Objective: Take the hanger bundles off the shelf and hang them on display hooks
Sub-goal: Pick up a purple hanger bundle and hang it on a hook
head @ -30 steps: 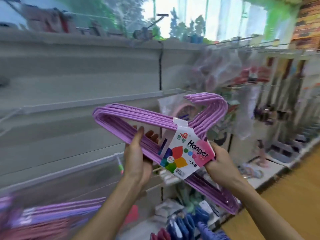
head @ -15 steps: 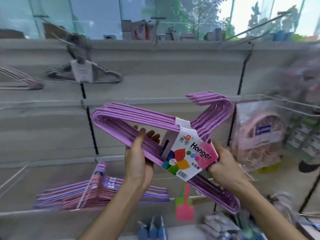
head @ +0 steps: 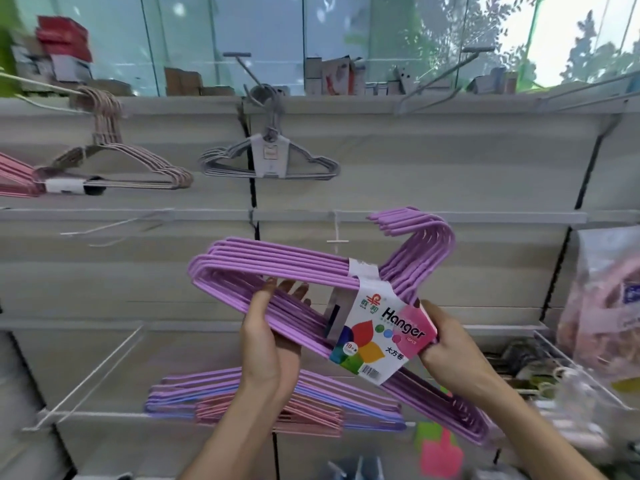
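Purple hanger bundle [head: 277,271] tilted, hook ends up-right just below empty display hook [head: 336,233]; L hand [head: 268,344] fingers curled round lower bar, R hand [head: 450,348] pinching label [head: 377,337], nearer hook

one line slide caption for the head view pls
Both hands hold a purple hanger bundle before display hooks.

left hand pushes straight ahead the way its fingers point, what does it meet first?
Past the purple hanger bundle the left hand grips, probably the bare grey back panel of the shelving; depth is unclear.
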Available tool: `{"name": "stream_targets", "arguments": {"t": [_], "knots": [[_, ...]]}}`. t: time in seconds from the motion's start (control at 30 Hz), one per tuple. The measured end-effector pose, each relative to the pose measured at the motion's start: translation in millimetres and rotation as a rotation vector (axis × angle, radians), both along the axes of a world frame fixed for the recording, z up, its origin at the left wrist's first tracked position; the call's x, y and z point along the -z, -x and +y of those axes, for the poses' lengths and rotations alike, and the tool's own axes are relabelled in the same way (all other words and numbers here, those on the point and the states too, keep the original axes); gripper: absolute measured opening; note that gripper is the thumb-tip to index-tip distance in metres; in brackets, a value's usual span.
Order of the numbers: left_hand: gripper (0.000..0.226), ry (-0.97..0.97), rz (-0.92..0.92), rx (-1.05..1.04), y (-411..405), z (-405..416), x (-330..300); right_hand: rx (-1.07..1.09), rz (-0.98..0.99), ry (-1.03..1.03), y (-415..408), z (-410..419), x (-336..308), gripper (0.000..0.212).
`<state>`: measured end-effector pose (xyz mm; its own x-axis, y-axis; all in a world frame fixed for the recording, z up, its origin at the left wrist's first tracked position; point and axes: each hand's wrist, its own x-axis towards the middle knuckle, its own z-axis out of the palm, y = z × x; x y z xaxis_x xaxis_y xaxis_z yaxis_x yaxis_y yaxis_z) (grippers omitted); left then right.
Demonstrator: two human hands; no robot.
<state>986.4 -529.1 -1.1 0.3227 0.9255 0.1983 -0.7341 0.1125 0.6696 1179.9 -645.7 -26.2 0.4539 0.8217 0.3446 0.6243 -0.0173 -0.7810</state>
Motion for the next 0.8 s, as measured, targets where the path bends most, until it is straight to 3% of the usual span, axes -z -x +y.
{"name": "stream_targets", "arguments": {"t": [0.23,0.43,0.6,0.67,0.8], "knots": [[0.025,0.110,-0.119,0.035,35,52,7,0.011,-0.029,0.077,5,30,0,0.022],[0.026,0.166,-0.314,0.208,41,84,17,0.033,-0.100,0.172,-5,52,-8,0.024],[0.027,0.271,-0.278,0.238,26,108,29,0.066,-0.194,0.188,-17,64,-17,0.017],[0.020,0.356,-0.255,0.230,17,116,37,0.072,-0.218,0.212,-23,69,-21,0.024],[0.030,0.442,-0.246,0.199,-2,126,47,0.060,-0.255,0.260,-40,81,-26,0.032]]}}
